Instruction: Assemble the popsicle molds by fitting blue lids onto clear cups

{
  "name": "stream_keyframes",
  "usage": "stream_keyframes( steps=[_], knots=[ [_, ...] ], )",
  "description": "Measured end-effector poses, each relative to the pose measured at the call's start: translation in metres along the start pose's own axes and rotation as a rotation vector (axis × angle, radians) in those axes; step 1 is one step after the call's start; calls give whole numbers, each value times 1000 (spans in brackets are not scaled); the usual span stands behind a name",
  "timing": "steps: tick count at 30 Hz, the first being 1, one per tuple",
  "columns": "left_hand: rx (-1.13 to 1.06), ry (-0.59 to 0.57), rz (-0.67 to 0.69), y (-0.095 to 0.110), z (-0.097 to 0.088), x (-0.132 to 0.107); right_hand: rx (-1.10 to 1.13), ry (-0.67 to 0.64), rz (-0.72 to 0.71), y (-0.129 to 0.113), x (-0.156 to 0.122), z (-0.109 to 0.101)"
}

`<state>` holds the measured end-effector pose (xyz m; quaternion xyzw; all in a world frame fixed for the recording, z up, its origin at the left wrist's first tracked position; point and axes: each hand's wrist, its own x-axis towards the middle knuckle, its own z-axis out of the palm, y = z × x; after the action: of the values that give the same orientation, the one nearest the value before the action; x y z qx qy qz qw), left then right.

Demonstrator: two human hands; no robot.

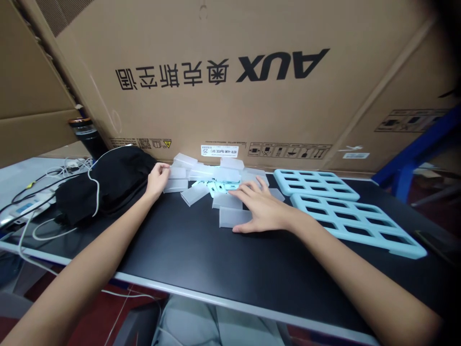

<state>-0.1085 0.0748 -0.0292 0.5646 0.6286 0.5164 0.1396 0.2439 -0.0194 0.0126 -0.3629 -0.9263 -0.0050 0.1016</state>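
Note:
A loose pile of frosted, translucent rectangular boxes (236,217) lies on the black tabletop, towards the back. Among them are small light-blue pieces (218,188) with openings in them. My right hand (264,206) spreads over the pile's right side, fingers apart; its thumb is by the nearest box and its fingertips are near the blue pieces. At the pile's left edge, my left hand (157,180) has its fingers curled together beside the boxes. Whatever may be inside those fingers is hidden. To the right lie two light-blue grid racks (317,183) with rectangular openings, one nearer me.
A large cardboard box (223,115) stands upright behind the table (201,259). On the left are a black cloth bag (118,178), white and black cables (39,235) and a dark bottle (88,137). A blue metal post (401,180) rises at the right.

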Motion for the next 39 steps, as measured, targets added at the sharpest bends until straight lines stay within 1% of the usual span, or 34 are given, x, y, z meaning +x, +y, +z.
stream_keyframes(
  steps=[3,6,11,13,15,16,18,19,21,24,26,27,30,32,36,39],
  knots=[
    [67,-54,69,1,-1,0,1,-37,39,0,-3,-2],
    [150,-98,126,7,-4,-2,17,-96,86,-2,-6,-8],
    [371,-201,240,13,-5,-6,39,-222,147,-6,-11,-19],
    [449,-177,248,15,-5,-9,36,-240,173,-7,-13,-22],
    [511,-102,251,20,-6,-14,34,-243,186,-8,-14,-23],
    [532,-58,273,24,-7,-17,34,-240,189,-8,-14,-23],
    [533,3,380,37,-8,-27,35,-229,194,-7,-15,-23],
    [517,-8,458,46,-8,-33,38,-224,198,-6,-15,-23],
    [480,-104,615,65,-7,-49,46,-224,207,-5,-15,-23],
    [502,-360,845,90,0,-75,77,-226,217,-3,-15,-24],
    [532,-501,985,100,8,-89,112,-215,220,-2,-15,-24],
    [547,-542,1034,102,12,-94,127,-208,219,-2,-15,-23],
    [589,-596,1113,101,21,-100,132,-191,212,2,-14,-22],
    [606,-634,1151,99,23,-100,104,-181,215,4,-13,-21],
    [541,-754,1269,99,19,-99,25,-175,239,9,-12,-21],
    [434,-816,1295,103,16,-102,-30,-173,276,10,-12,-21]
  ],
)
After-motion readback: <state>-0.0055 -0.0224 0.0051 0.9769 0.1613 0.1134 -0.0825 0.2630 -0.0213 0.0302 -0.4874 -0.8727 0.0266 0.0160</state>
